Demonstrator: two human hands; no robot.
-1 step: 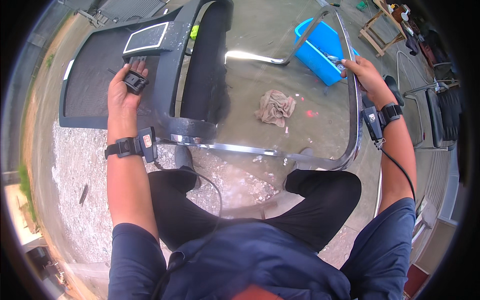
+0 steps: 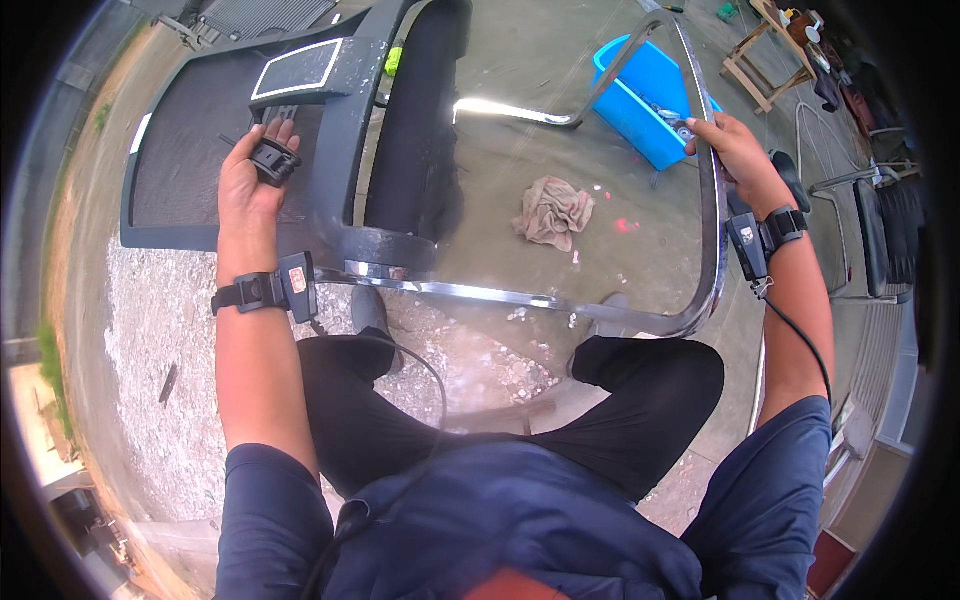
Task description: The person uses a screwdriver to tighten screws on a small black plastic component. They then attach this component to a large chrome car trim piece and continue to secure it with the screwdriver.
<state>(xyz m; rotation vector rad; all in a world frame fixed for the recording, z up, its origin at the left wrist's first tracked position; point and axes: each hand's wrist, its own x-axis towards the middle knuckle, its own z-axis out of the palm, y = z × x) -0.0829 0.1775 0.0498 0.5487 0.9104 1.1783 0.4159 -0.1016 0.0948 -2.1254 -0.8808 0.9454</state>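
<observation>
A mesh-backed office chair [image 2: 215, 185] with a bent chrome tube frame [image 2: 540, 299] lies tipped over in front of me. My left hand [image 2: 257, 180] is palm up over the dark mesh, its fingers curled round a black plastic part [image 2: 272, 162] with a thin stem sticking out to the left. At the far side of the frame, my right hand [image 2: 735, 150] grips the upright chrome tube, the thumb side towards a blue bin [image 2: 640, 125]. Small metallic pieces show inside that bin, partly hidden by the tube and my fingers.
A crumpled beige cloth [image 2: 553, 213] lies on the ground inside the frame, near pink spots. Pale chips are scattered by my shoes [image 2: 371, 318]. A wooden stool [image 2: 765, 60] stands far right, with another black chair [image 2: 885, 235] nearer. A cable runs from each wrist device.
The whole view has shifted very slightly. Both hands keep their holds, and the chair stays as it was.
</observation>
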